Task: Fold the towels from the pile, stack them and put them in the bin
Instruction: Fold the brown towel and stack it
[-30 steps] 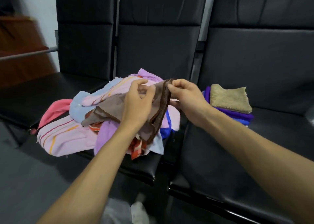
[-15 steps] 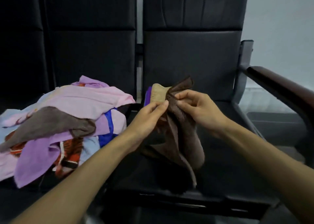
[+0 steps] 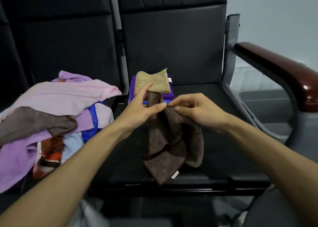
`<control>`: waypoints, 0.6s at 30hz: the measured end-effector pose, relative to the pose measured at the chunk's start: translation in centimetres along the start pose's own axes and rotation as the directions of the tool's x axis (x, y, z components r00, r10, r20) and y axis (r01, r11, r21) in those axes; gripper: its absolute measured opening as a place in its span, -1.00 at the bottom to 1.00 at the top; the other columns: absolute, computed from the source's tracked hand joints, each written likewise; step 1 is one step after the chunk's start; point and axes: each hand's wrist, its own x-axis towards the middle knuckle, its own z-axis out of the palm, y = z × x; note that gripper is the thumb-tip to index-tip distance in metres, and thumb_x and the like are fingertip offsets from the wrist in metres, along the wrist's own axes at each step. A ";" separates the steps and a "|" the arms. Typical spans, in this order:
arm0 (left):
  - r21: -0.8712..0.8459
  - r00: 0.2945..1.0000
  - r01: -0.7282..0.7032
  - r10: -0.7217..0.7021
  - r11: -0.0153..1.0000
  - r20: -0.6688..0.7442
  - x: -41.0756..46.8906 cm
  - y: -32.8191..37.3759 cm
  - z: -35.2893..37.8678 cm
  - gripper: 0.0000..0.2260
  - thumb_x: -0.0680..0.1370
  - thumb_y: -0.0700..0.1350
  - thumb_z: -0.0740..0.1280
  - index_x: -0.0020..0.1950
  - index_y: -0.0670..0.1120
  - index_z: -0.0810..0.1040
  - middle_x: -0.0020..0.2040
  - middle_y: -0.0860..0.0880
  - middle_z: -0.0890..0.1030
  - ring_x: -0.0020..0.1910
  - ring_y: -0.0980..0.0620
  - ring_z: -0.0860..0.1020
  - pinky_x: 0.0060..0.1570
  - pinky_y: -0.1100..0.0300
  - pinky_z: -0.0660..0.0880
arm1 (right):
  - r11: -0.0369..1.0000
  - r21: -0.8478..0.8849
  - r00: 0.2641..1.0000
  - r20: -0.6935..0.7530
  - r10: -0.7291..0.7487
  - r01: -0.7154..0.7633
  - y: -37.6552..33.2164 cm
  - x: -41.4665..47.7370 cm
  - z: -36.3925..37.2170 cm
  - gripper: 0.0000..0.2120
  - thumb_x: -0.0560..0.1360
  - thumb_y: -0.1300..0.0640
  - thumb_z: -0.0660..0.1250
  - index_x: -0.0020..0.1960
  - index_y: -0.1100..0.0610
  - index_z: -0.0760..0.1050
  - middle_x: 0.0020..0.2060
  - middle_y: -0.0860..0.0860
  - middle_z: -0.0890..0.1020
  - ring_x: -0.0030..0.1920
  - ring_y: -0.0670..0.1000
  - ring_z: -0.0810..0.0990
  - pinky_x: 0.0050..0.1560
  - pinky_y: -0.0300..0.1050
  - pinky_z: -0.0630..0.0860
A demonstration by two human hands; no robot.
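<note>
From the head view, the left hand (image 3: 141, 108) and right hand (image 3: 197, 111) each pinch the top edge of a brown towel (image 3: 173, 147) hanging over the black seat (image 3: 223, 123). At 12 o'clock sits the folded stack (image 3: 152, 85); at 9 o'clock, the loose pile (image 3: 56, 109).

Dim, soft indoor light leaves the black padded leather seats (image 3: 172, 42) almost without detail. A small glare spot sits on the glossy reddish-brown wooden armrest (image 3: 308, 87). Wide-angle bending shows at the edges; the picture is slightly soft.
</note>
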 end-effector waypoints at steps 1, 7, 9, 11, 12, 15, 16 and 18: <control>0.065 0.998 -0.061 0.059 0.996 0.024 0.0 0.0 -0.3 -0.31 0.35 0.16 0.50 0.43 0.23 0.32 0.37 0.07 0.45 0.30 0.10 0.47 0.26 0.13 0.44 | 1.000 0.006 1.000 0.008 0.004 -0.004 0.0 -0.1 -0.1 -0.80 0.59 0.29 0.26 0.06 0.10 0.63 -0.15 0.00 0.70 -0.13 -0.11 0.61 0.00 -0.16 0.55; 0.162 0.995 -0.101 0.101 0.982 0.005 -0.5 -0.4 -1.7 -0.81 0.50 -0.15 0.42 0.08 0.06 0.59 -0.15 0.02 0.63 -0.10 0.11 0.62 -0.04 0.27 0.52 | 0.999 0.037 0.999 0.051 -0.012 0.010 -0.2 0.2 -0.3 -0.84 0.58 0.26 0.29 0.03 0.09 0.63 -0.22 -0.08 0.70 -0.17 -0.19 0.63 -0.09 -0.32 0.51; 0.206 0.995 -0.095 0.099 0.974 -0.012 -0.6 -0.7 -2.4 -0.84 0.51 -0.16 0.41 0.05 0.05 0.61 -0.17 0.00 0.64 -0.12 0.11 0.61 -0.05 0.27 0.52 | 0.999 0.034 0.999 0.044 -0.002 0.000 -0.2 0.5 -0.5 -0.89 0.54 0.23 0.35 0.02 0.13 0.64 -0.22 -0.04 0.70 -0.18 -0.17 0.63 -0.09 -0.33 0.53; 0.299 0.994 -0.097 0.110 0.949 -0.028 -0.6 -0.8 -3.4 -0.88 0.51 -0.17 0.41 -0.06 0.07 0.62 -0.15 0.04 0.65 -0.10 0.12 0.61 -0.02 0.25 0.52 | 0.998 -0.065 1.000 0.016 0.003 -0.002 0.2 0.8 -1.3 -0.92 0.49 0.18 0.42 -0.03 0.11 0.65 -0.29 -0.10 0.67 -0.24 -0.21 0.60 -0.13 -0.36 0.50; 0.379 0.993 -0.098 0.116 0.920 -0.024 -0.6 -0.9 -4.1 -0.89 0.51 -0.18 0.41 -0.09 0.05 0.63 -0.15 0.07 0.65 -0.10 0.13 0.60 -0.03 0.26 0.49 | 0.985 -0.170 1.000 0.001 0.000 0.001 0.6 1.0 -1.7 -0.94 0.46 0.14 0.45 -0.06 0.07 0.65 -0.33 -0.14 0.66 -0.27 -0.23 0.58 -0.13 -0.35 0.48; 0.628 0.992 -0.045 0.109 0.777 -0.063 -0.6 -1.6 -5.9 -0.96 0.52 -0.19 0.40 -0.07 -0.07 0.63 -0.16 0.05 0.61 -0.15 0.14 0.53 -0.14 0.28 0.38 | 0.873 -0.486 1.000 0.005 0.026 -0.020 2.1 1.4 -3.2 -0.92 0.42 0.01 0.48 -0.14 0.00 0.65 -0.34 -0.16 0.65 -0.29 -0.25 0.57 -0.10 -0.26 0.47; 0.658 0.990 -0.016 0.102 0.753 -0.093 -0.7 -2.0 -6.5 -0.96 0.52 -0.19 0.39 -0.06 -0.08 0.63 -0.15 0.03 0.60 -0.16 0.12 0.51 -0.14 0.26 0.35 | 0.852 -0.523 0.998 0.021 0.052 -0.033 2.5 1.4 -3.4 -0.90 0.41 -0.02 0.49 -0.15 -0.01 0.65 -0.33 -0.13 0.65 -0.29 -0.23 0.57 -0.10 -0.24 0.48; 0.675 0.989 0.022 0.082 0.737 -0.122 -0.8 -2.6 -7.3 -0.96 0.54 -0.19 0.37 -0.04 -0.11 0.62 -0.15 0.02 0.58 -0.16 0.11 0.49 -0.15 0.25 0.33 | 0.859 -0.510 0.994 0.060 0.096 -0.052 3.2 1.1 -4.0 -0.89 0.38 -0.02 0.51 -0.14 -0.02 0.65 -0.32 -0.09 0.66 -0.30 -0.20 0.57 -0.11 -0.22 0.48</control>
